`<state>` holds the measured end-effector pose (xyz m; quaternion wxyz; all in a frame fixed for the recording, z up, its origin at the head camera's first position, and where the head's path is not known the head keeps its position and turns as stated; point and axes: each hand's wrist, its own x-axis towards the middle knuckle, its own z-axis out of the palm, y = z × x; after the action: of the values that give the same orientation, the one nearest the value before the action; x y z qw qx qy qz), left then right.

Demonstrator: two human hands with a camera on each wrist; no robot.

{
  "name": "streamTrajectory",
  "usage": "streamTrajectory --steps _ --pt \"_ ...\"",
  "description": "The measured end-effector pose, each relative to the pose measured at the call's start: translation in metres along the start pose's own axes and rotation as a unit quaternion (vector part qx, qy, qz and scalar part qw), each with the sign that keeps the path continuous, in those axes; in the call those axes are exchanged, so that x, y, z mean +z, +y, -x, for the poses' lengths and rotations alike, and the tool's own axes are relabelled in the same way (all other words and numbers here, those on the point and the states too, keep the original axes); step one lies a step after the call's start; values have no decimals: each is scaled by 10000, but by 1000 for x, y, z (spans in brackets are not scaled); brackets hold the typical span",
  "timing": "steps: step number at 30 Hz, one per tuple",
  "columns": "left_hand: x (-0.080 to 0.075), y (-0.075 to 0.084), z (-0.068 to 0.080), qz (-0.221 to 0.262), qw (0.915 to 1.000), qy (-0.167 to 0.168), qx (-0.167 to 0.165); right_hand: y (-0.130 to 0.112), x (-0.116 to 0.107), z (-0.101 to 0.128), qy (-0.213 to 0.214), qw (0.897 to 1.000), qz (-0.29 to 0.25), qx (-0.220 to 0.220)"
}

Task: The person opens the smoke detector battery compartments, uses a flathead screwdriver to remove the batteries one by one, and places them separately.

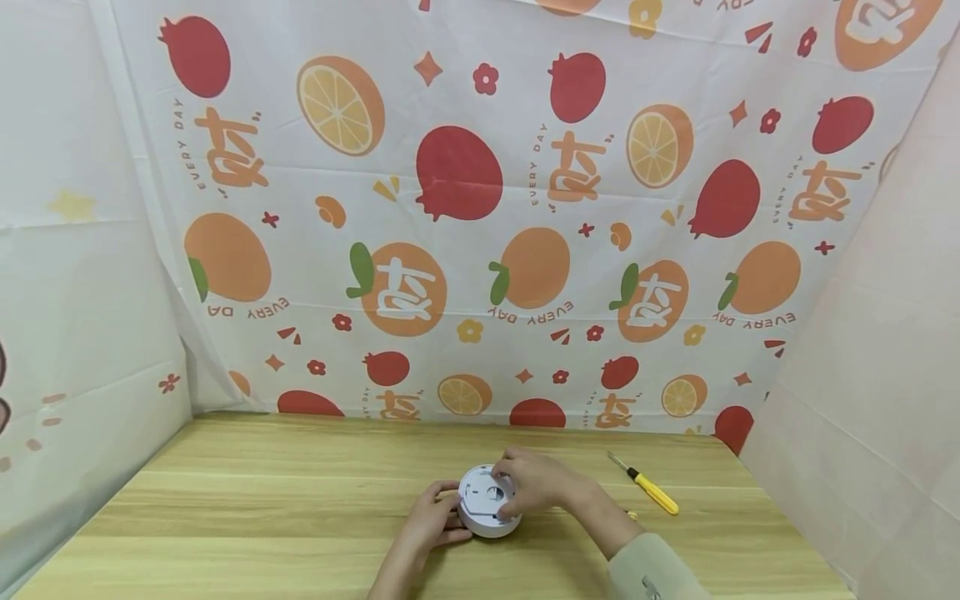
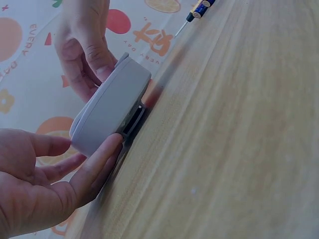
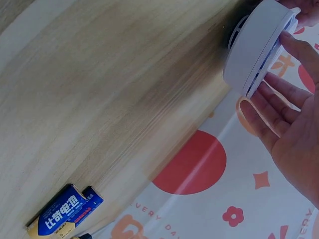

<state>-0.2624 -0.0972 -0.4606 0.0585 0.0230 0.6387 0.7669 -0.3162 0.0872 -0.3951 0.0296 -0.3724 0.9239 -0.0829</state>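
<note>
Near the bottom centre of the head view, we see a round white device (image 1: 487, 501) lying on the wooden table (image 1: 262, 508), with its underside turned up. Our left hand (image 1: 432, 518) holds it from the left edge; in the left wrist view the thumb (image 2: 97, 167) presses against the side of the white casing (image 2: 112, 107) and the other fingers curl under it, so this hand grips the device. Our right hand (image 1: 534, 482) lies over the upper right part of the device. In the right wrist view its fingers (image 3: 271, 107) are nearly straight and touch the rim of the device (image 3: 254, 47), not curled around it, so this hand is spread and only touches.

To the right of the device, a little apart from the right hand, a screwdriver (image 1: 647, 484) with a yellow handle lies on the table, its tip pointing to the upper left. In the lower left of the right wrist view we see two blue batteries (image 3: 65, 211) lying together on the wood. Behind the table hangs a white cloth (image 1: 480, 208) printed with oranges and red fruits, and plain white cloth stands on both sides.
</note>
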Motion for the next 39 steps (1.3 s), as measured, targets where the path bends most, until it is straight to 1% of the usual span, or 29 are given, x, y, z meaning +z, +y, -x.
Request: streamTrajectory --steps 9,11,14,16,17,19,21,24,26,28,31,33,34,35,39 --pt "1 -1 -1 60 9999 34 125 2 -1 0 -42 9996 -252 -99" --pt "2 -1 0 25 9999 45 132 2 -1 1 -1 9994 -348 -31" --pt "3 0 0 -32 9999 16 167 4 -1 2 302 9963 -766 234" --pt "3 1 0 -63 9998 3 181 7 0 4 620 9886 -1277 493" --pt "3 1 1 -72 9998 2 184 8 0 6 775 9824 -1583 623" --pt "4 1 1 -81 9998 12 163 10 2 10 974 9655 -2241 900" --pt "5 1 1 -76 9999 38 149 10 4 14 911 9438 -2925 1239" --pt "5 0 2 -65 9998 70 145 10 10 19 635 9057 -3813 1740" --pt "5 0 1 -56 9998 89 142 11 16 20 450 8782 -4351 1934" --pt "5 1 1 -42 9999 100 125 13 22 21 339 8489 -4884 1993" --pt "5 1 1 -50 9999 85 95 16 31 22 187 8057 -5595 1935" --pt "5 1 1 -76 9999 48 102 16 35 22 120 7835 -5906 1927" --pt "4 1 1 -90 9999 23 108 16 36 23 106 7764 -5998 1932" --pt "4 0 1 -108 9999 -5 121 16 37 23 106 7724 -6044 1949" --pt "4 0 1 -136 9998 -69 139 15 38 24 189 7628 -6140 2021"
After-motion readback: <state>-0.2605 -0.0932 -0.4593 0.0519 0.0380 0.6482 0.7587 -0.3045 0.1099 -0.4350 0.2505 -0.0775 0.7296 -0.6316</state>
